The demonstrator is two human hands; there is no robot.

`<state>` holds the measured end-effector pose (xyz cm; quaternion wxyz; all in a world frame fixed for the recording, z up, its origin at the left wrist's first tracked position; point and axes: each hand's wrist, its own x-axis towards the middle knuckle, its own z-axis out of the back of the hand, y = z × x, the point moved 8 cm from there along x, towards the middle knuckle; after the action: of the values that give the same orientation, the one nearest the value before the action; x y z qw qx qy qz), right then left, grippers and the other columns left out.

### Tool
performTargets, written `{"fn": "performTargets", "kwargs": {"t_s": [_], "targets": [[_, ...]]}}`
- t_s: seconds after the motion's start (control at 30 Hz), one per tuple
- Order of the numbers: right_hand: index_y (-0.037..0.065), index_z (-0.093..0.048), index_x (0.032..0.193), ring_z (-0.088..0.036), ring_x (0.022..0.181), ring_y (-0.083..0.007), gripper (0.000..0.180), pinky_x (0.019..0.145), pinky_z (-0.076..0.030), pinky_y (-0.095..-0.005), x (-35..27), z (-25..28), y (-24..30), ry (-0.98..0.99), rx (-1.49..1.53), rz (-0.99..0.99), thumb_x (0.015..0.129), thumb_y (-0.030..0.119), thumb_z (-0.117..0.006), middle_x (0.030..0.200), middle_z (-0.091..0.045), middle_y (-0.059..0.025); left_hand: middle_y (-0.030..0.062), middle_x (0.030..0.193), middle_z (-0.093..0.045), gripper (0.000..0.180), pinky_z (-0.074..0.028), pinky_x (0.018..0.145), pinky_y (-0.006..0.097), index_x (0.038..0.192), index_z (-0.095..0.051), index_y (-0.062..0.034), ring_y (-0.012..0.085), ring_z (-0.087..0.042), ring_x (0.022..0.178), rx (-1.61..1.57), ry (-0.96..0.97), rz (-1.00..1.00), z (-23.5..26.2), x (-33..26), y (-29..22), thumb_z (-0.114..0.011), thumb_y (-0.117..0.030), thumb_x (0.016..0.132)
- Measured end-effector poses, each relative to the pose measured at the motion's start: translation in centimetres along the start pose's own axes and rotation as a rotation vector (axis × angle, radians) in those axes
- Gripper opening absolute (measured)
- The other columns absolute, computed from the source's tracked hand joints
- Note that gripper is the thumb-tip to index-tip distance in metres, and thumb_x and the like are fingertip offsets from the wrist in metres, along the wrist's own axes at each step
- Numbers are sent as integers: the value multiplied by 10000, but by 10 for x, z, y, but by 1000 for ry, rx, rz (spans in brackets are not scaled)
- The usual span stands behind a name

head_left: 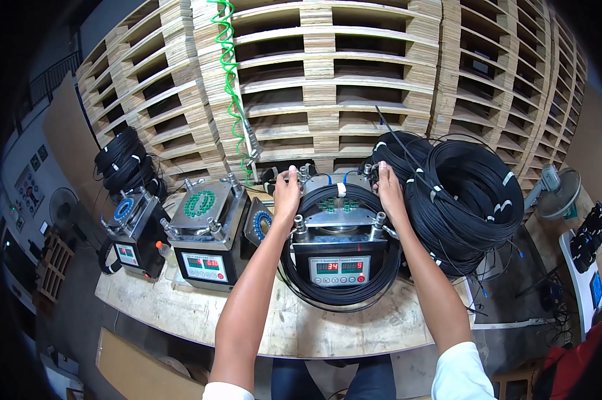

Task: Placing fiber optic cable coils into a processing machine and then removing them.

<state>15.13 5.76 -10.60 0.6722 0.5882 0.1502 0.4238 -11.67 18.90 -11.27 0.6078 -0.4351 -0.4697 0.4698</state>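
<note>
A grey machine [340,257] with a red digital display stands in front of me on a wooden table [181,307]. A coil of thin black cable [344,293] hangs around it. My left hand [287,189] pinches something small at the machine's rear left corner post. My right hand [386,185] grips at the rear right corner, against the cable there. What each hand holds is hidden by the fingers.
A second grey machine [204,237] with green fittings sits to the left, a third [131,230] further left. Large black cable coils [464,193] are piled at the right, more [124,163] at the left. Stacked wooden pallets [341,87] stand behind, with a green spiral hose [228,67] hanging.
</note>
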Motion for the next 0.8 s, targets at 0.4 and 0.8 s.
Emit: {"fn": "performTargets", "kwargs": {"t_s": [0.4, 0.8], "targets": [[31, -576, 1305, -559, 652, -139, 529, 607, -496, -305, 2, 6, -6, -67, 156, 37, 1078, 474, -398, 773, -563, -58, 152, 1062, -655, 710, -509, 840, 355, 1347, -513, 51, 206, -670, 852, 12, 3, 33, -6, 1, 2, -432, -580, 1032], [-16, -609, 1190, -659, 681, -246, 696, 734, -521, -378, 4, 5, -3, -32, -121, 14, 1054, 596, -306, 925, -669, -171, 166, 1069, -641, 740, -512, 852, 343, 1369, -493, 71, 205, -654, 875, 54, -14, -30, -9, 28, 30, -415, -586, 1036]]}}
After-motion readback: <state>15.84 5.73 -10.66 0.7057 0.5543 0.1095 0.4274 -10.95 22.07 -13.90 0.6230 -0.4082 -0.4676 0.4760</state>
